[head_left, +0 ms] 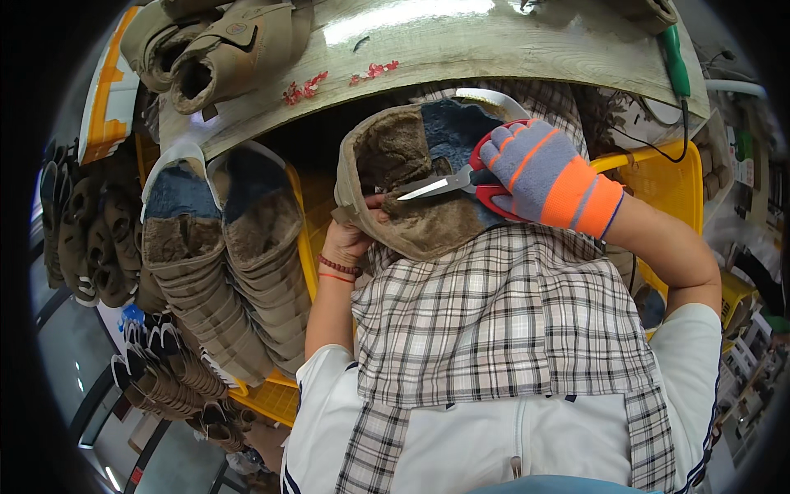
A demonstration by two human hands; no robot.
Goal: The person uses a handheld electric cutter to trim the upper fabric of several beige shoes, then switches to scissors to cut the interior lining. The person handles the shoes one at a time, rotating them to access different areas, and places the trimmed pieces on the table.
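A tan shoe upper [444, 224] with brown fleece lining and a dark blue patch inside rests over my lap, its opening facing up. My left hand [350, 242] grips its left edge, thumb inside the lining and the other fingers mostly hidden beneath. My right hand [547, 174], in a grey and orange glove, is closed around the red handles of a pair of scissors [444, 184]. Their blades reach into the upper's opening, points toward my left thumb. Whether the blades touch the lining I cannot tell.
Two long nested stacks of fleece-lined uppers [262, 247] stand at my left by a yellow crate [304, 216]. Finished-looking tan shoes [234, 53] sit on the worn worktable [461, 49] ahead. A green-handled tool [675, 62] with a cord hangs at its right end. Another yellow crate [687, 185] stands right.
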